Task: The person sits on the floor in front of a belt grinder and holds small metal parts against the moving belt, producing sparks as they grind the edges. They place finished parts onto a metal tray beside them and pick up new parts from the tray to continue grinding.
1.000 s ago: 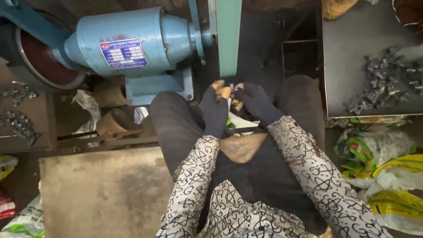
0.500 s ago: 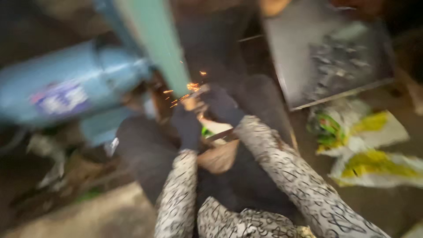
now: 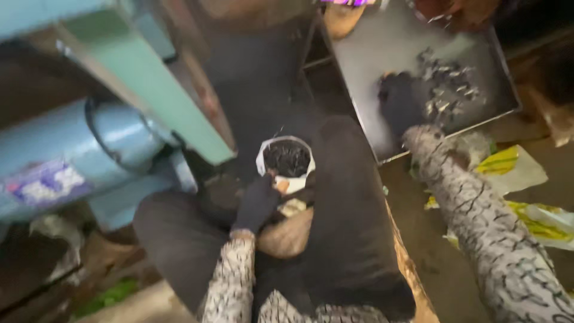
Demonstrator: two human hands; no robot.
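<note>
While seen from above, blurred throughout:

One flat grey metal tray (image 3: 365,66), upper right of frame, bearing one loose heap of small dark metal pieces (image 3: 448,90); pieces too many and too smeared to count, dull grey with pale glints.

One right hand (image 3: 399,106), dark-gloved, patterned sleeve, upper right, resting on the tray at the heap's left edge; fingers open or closed, cannot tell.

One left hand (image 3: 256,203), dark-gloved, centre of frame, lying over the lap just below the cup, fingers curled, grip unclear.

One small white round cup (image 3: 287,160), centre, filled with dark bits.

One blue bench motor (image 3: 89,155), left, beside one slanted green guard (image 3: 155,90).

Two yellow-and-white bags (image 3: 526,191), lower right.
</note>
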